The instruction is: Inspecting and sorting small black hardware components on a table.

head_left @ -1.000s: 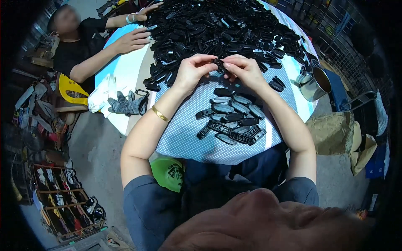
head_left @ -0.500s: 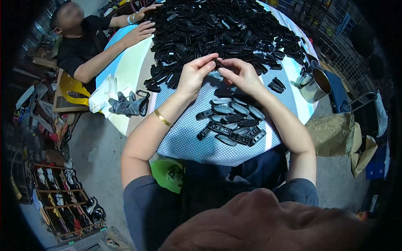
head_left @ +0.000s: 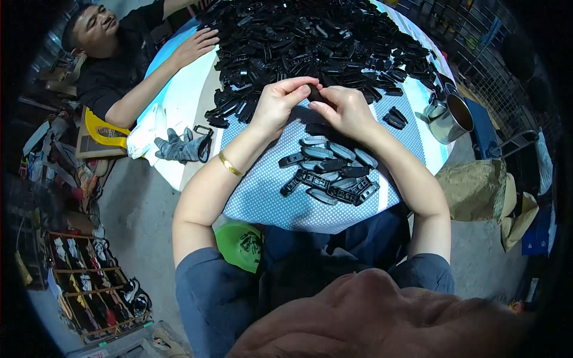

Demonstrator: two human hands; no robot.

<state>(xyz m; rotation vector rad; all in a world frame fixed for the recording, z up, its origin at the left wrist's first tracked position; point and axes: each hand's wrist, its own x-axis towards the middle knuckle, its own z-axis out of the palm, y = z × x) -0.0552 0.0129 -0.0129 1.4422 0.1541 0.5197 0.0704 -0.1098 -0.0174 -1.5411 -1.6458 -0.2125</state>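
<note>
A small dark plastic piece point(head_left: 314, 92) is pinched at its two ends between my hands, above the table at the near edge of a big heap. Thumb and fingers of my left hand point(head_left: 279, 106) close on its left end. My right hand point(head_left: 347, 110) grips the other end, its fingertips partly covering it. Below my hands lies a small pile of black and grey elongated plastic parts point(head_left: 328, 167), some showing slotted undersides. The large heap of similar black parts point(head_left: 304, 45) spreads over the far table. A few more parts point(head_left: 395, 117) sit beyond my right wrist.
A metal mug point(head_left: 450, 119) stands at the table's right edge. On the left lie a grey glove point(head_left: 182, 146) and a white bag point(head_left: 152, 128). A green bowl point(head_left: 237, 247) with small parts is below the near edge. Another person's hand point(head_left: 197, 48) rests beside the heap.
My hands have shifted slightly to the right, and more of the dark piece shows between them. The other person's far arm has moved away from the heap and the head has turned.
</note>
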